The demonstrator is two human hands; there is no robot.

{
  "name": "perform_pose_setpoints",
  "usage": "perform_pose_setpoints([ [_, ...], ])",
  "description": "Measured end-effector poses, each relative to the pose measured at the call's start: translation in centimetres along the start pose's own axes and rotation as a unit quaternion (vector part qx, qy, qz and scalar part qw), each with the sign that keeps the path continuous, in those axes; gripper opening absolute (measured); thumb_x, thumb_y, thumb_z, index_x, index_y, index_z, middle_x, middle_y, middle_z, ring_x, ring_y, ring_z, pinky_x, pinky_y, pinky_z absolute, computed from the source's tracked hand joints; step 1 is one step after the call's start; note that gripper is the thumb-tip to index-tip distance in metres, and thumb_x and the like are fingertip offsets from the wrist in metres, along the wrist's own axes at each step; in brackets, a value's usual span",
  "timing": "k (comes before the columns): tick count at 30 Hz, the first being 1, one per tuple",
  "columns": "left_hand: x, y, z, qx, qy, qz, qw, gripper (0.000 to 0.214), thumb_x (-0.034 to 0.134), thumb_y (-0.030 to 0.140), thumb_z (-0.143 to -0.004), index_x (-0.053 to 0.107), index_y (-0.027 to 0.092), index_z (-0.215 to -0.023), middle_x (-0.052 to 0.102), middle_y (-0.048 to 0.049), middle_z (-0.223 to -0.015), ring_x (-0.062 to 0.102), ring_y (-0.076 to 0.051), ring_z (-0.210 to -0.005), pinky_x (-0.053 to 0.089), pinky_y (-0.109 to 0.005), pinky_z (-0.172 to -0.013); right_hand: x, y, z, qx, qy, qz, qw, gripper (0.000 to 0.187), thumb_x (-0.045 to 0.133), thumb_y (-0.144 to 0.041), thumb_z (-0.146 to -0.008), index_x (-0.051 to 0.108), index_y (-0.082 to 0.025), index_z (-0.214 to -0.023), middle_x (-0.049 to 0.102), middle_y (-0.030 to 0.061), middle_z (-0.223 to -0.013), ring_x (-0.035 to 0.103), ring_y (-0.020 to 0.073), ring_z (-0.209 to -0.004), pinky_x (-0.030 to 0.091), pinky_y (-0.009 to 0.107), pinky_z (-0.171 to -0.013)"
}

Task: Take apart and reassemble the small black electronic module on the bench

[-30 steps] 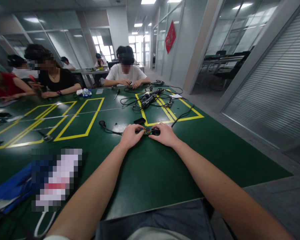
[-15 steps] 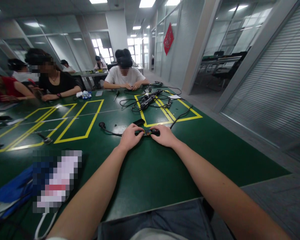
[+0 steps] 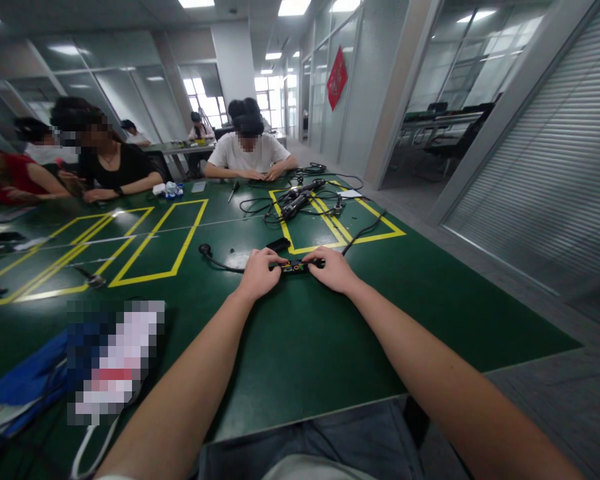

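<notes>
A narrow black device (image 3: 294, 267) with its inner parts exposed lies at the middle of the green table (image 3: 305, 360). Around its left end my left hand (image 3: 259, 275) is closed, thumb and fingertips pressing on it. The fingers of my right hand (image 3: 334, 272) pinch the other end. From the left side runs a cord to a round black plug (image 3: 205, 250). On the right, a black cable (image 3: 364, 230) leads away from behind my hand. Just beyond my left fingers rests a loose black elongated piece (image 3: 279, 244).
Farther off, several black devices with tangled cables (image 3: 300, 200) lie inside yellow tape outlines. A screwdriver-like tool (image 3: 233, 191) is left of them. Blue cloth (image 3: 35, 363) and a blurred pale item (image 3: 123, 357) lie at the near left. Across the table sits a person in white (image 3: 250, 153).
My hands have moved slightly apart along the device, so more of its exposed middle shows between them. The device itself stays in about the same place.
</notes>
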State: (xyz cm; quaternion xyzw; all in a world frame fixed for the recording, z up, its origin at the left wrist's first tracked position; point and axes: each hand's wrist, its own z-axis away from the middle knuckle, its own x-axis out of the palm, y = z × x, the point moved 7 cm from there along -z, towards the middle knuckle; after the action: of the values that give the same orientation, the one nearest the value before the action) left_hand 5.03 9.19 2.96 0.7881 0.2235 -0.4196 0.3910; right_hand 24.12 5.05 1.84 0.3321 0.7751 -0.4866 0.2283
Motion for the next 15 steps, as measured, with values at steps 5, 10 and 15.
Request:
perform_pose_setpoints([
  [5,-0.10,0.40,-0.01,0.005,0.002,0.008,1.000,0.036,0.060,0.014,-0.085,0.087,0.024,-0.106,0.080,-0.0068,-0.113,0.066,-0.028,-0.111,0.053,-0.044,-0.108,-0.03,0.30,0.10,0.019,-0.005,0.054,0.998,0.023,0.071,-0.018,-0.091,0.086,-0.031,-0.102,0.080,0.0048,-0.109,0.071,0.0267,-0.109,0.050,0.046,-0.102],
  [10,-0.31,0.29,-0.12,-0.017,0.003,0.028,0.999,0.037,0.063,0.012,-0.083,0.085,0.023,-0.112,0.082,-0.0054,-0.110,0.071,-0.026,-0.104,0.055,-0.041,-0.105,0.07,0.37,0.15,0.014,-0.011,0.094,0.995,0.024,0.068,-0.021,-0.096,0.086,-0.033,-0.107,0.080,0.0059,-0.116,0.068,0.0279,-0.114,0.046,0.045,-0.101],
  [15,-0.35,-0.25,-0.12,-0.065,0.009,0.051,0.997,0.028,0.066,0.014,-0.083,0.083,0.022,-0.104,0.082,-0.0048,-0.099,0.073,-0.023,-0.089,0.060,-0.037,-0.092,0.15,0.02,0.12,0.003,-0.026,0.125,0.992,0.027,0.064,-0.021,-0.099,0.085,-0.033,-0.111,0.079,0.0071,-0.115,0.067,0.0281,-0.112,0.044,0.045,-0.098],
])
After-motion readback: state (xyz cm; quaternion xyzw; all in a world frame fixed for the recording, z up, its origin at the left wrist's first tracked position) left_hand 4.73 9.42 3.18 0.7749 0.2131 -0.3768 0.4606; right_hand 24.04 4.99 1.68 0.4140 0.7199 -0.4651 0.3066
